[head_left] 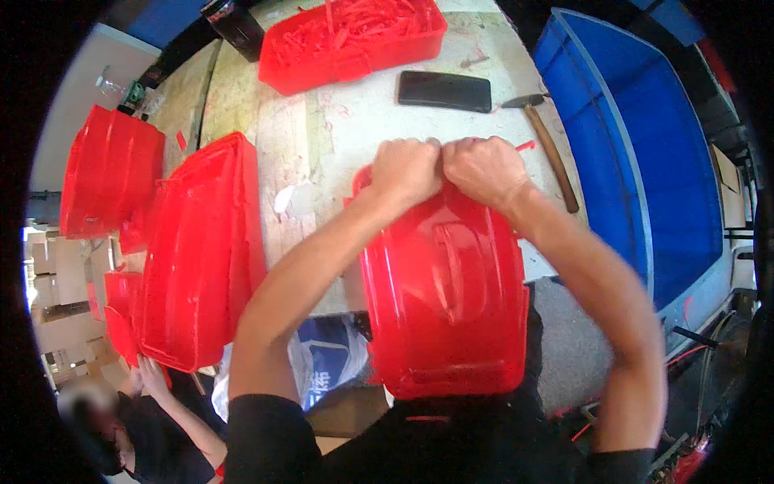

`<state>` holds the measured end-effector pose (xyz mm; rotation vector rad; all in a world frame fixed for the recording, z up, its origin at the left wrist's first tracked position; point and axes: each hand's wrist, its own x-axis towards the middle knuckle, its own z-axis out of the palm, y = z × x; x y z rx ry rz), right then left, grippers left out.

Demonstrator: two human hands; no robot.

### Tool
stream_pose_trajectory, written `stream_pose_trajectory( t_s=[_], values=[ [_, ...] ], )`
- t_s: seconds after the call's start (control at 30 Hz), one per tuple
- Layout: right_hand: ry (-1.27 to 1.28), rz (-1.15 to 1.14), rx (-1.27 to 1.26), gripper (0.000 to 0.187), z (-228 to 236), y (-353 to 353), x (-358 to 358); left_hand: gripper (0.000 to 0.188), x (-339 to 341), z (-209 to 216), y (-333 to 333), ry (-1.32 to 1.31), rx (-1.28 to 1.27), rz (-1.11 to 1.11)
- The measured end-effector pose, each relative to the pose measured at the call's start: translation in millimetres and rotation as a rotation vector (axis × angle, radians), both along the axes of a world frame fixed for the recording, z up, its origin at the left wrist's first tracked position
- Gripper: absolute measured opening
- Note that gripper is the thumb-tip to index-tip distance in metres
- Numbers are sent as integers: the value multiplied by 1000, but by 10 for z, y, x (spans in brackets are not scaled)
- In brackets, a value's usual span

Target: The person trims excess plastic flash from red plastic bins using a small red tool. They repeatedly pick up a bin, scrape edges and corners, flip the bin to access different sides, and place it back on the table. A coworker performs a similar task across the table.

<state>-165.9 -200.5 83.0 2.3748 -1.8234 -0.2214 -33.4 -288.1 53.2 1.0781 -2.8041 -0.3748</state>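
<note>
A glossy red plastic box (447, 298) with a ridged top and a moulded handle lies close to my body, its far end on the table. Both my hands are closed over that far end, knuckles up and almost touching each other. My left hand (407, 171) grips the rim on the left, and my right hand (486, 171) grips just right of the middle. The fingertips are hidden beneath the knuckles. A thin red plastic strip (526, 146) sticks out beyond my right hand.
A red bin (351, 64) of plastic scraps stands at the back, near a black phone (444, 90). A hammer (552, 153) lies beside a large blue crate (629, 161) on the right. More red boxes (201, 250) are stacked left; a co-worker's hand (151, 377) touches one.
</note>
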Motion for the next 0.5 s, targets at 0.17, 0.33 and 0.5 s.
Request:
stream_pose_trajectory(
  t_s=[0.17, 0.33, 0.5],
  values=[
    [-10, -10, -116, 10, 10, -155, 18, 20, 29, -51, 9, 67, -17, -10],
    [-22, -82, -117, 9, -56, 94, -2, 20, 9, -32, -11, 50, -45, -118],
    [-286, -110, 159, 21, 64, 51, -108, 22, 9, 19, -22, 15, -19, -161]
  ],
)
